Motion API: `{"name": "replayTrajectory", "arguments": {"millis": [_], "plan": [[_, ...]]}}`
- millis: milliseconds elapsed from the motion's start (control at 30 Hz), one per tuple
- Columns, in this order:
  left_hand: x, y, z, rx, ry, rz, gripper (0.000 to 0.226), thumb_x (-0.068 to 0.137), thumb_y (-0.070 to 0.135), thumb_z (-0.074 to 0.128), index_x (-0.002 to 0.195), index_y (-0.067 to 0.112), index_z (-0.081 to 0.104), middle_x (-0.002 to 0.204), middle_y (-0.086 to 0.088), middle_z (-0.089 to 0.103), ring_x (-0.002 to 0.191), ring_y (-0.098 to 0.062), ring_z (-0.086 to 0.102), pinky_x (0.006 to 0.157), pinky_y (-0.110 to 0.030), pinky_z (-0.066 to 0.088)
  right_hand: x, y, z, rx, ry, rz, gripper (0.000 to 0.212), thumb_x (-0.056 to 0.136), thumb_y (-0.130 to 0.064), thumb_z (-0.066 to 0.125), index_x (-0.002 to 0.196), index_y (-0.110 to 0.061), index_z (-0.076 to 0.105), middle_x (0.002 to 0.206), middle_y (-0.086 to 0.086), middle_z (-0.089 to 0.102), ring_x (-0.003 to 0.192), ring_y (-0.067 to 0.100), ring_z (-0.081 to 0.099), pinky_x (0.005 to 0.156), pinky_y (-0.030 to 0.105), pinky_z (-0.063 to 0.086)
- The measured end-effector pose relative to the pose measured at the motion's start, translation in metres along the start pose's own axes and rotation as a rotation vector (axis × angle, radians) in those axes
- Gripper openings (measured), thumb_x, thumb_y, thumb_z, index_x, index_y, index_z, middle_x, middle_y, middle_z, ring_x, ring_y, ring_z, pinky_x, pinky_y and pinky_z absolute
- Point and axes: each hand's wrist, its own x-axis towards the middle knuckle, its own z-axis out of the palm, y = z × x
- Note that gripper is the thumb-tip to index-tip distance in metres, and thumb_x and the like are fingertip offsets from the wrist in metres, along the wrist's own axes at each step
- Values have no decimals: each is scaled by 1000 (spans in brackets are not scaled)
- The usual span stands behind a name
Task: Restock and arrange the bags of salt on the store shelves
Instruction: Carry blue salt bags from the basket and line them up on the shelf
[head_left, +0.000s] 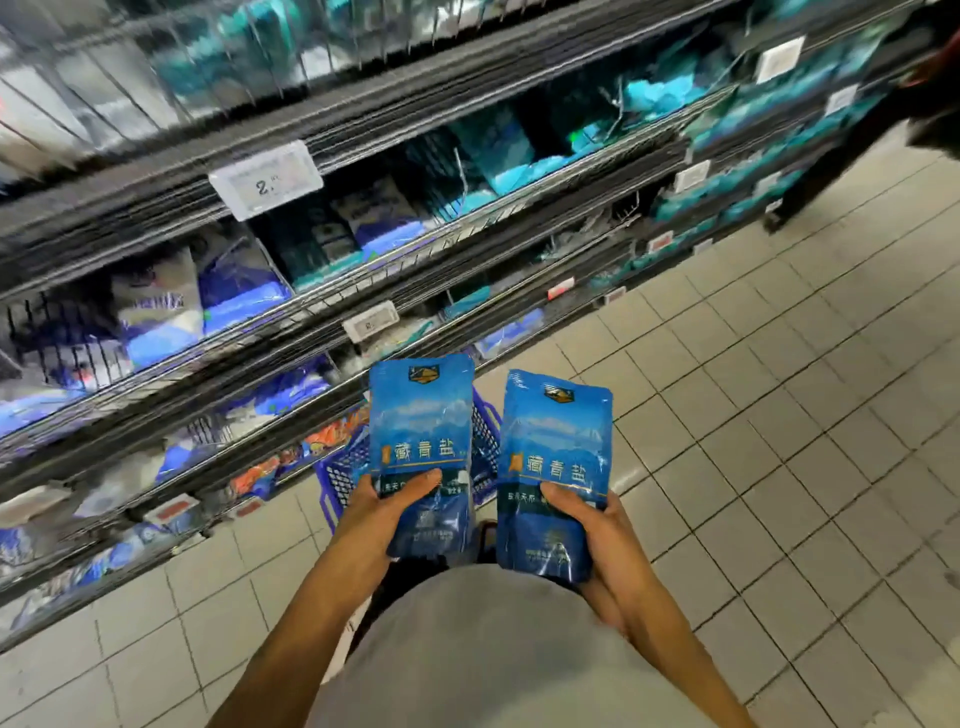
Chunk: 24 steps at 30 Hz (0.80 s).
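We hold two blue salt bags upright before our chest — our left hand grips the left bag, our right hand the right bag — with the shelves at ten o'clock and a blue basket behind.

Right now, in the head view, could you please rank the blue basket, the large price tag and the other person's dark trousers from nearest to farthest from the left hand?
From the left hand, gripping a blue salt bag:
1. Blue basket, just behind the hand, on the floor.
2. Large price tag, up on a shelf edge, to the left.
3. Dark trousers, far up the aisle, to the right.
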Motion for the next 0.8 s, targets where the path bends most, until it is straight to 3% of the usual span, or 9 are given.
{"name": "replayTrajectory", "arguments": {"millis": [67, 133, 200, 333, 467, 600, 700, 800], "plan": [[3, 9, 6, 86, -70, 6, 80, 45, 36, 93, 119, 17, 70, 111, -10, 78, 99, -30, 75, 75, -43, 63, -12, -1, -6, 33, 60, -61, 57, 70, -23, 85, 123, -11, 67, 115, 17, 75, 104, 42, 72, 86, 62, 57], [9, 19, 10, 181, -143, 36, 78, 45, 35, 95, 118, 17, 72, 113, -8, 77, 108, -31, 72, 97, -52, 55, -26, 0, -11, 104, 117, -120, 55, 71, -24, 84, 122, -12, 68, 112, 17, 75, 99, 39, 74, 75, 51, 62], [15, 27, 17, 297, -233, 62, 69, 47, 30, 99, 111, 17, 75, 109, -7, 78, 107, -30, 72, 104, -55, 51, -42, 8, -15, 196, 187, -171, 51, 75, -23, 82, 122, -12, 67, 112, 17, 76, 96, 36, 75, 68, 44, 62], [23, 34, 42, 465, -400, 38, 78, 39, 36, 98, 111, 17, 75, 109, -9, 78, 108, -35, 71, 101, -56, 52, -79, 40, -28, 399, 343, -258, 54, 77, -20, 82, 127, -10, 64, 114, 17, 75, 100, 36, 74, 71, 43, 61], [19, 22, 80, 563, -567, 2, 82, 44, 39, 92, 121, 20, 69, 115, -7, 77, 112, -34, 69, 103, -62, 48, -118, 75, -51, 549, 521, -281, 63, 69, -25, 87, 126, -11, 63, 113, 18, 75, 101, 39, 73, 74, 50, 62], [5, -8, 125, 606, -696, -2, 66, 53, 29, 88, 115, 15, 72, 111, -9, 78, 109, -33, 71, 105, -60, 48, -147, 102, -73, 675, 642, -333, 65, 64, -27, 88, 124, -16, 65, 113, 17, 75, 101, 39, 73, 81, 61, 59], [-7, -35, 159, 656, -758, -46, 70, 52, 31, 91, 118, 17, 71, 112, -9, 78, 107, -31, 73, 101, -54, 53, -163, 112, -94, 767, 701, -361, 55, 67, -23, 84, 119, -18, 68, 110, 16, 76, 98, 38, 74, 79, 60, 60], [-17, -59, 195, 740, -752, -79, 82, 42, 39, 94, 117, 15, 71, 106, -13, 78, 100, -36, 74, 90, -51, 58, -175, 113, -125, 821, 729, -380, 56, 72, -20, 82, 125, -16, 64, 114, 17, 75, 102, 40, 73, 86, 66, 56]]}}
